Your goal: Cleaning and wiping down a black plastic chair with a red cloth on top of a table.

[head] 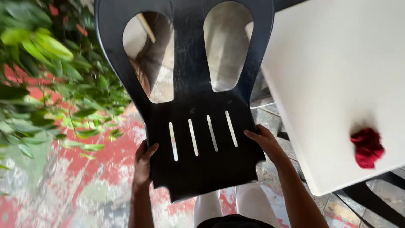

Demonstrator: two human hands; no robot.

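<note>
Head view: both hands clamped on black plastic chair (198, 126), left hand (142, 166) and right hand (265, 142) at opposite edges, balancing it; red cloth (367, 147) rests on white desk (329, 76).

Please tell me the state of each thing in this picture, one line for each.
Black plastic chair with cut-out back: lifted, held at both edges.
Left hand: gripping the chair's left edge.
Right hand: gripping the chair's right edge.
Crumpled red cloth: lying on the white table.

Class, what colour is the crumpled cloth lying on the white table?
Dark red: the cloth shows best in the head view.
</note>
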